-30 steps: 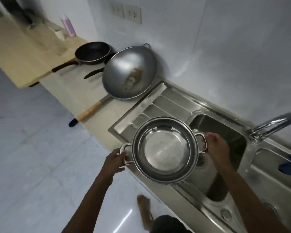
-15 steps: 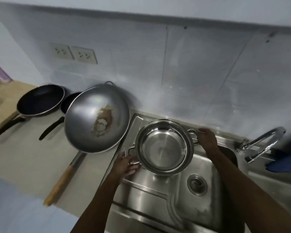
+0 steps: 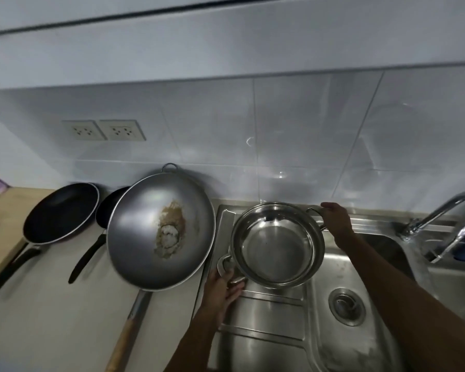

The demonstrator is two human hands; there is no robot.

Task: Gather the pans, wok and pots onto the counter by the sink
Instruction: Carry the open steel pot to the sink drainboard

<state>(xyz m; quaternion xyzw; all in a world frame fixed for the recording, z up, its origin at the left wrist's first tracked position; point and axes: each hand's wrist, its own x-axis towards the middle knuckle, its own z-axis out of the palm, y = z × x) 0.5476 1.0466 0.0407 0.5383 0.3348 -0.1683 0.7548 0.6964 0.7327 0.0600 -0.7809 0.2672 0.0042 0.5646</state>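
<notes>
steel pot (image 3: 277,253) sits between left hand (image 3: 222,289) and right hand (image 3: 336,221), both clamped on its handles.

Steel pot (image 3: 277,253) upright on sink drainboard – beside grey wok (image 3: 160,232), two black pans (image 3: 61,213)

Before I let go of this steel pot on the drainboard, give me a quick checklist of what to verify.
1. Left hand on the near handle of the steel pot: ok.
2. Right hand on the far handle: ok.
3. Pot over the drainboard, not the sink basin: ok.
4. Pot fully resting on the drainboard: cannot tell.
5. Gap between the pot and the wok: ok, narrow but apart.
6. Pot empty inside: ok.
</notes>
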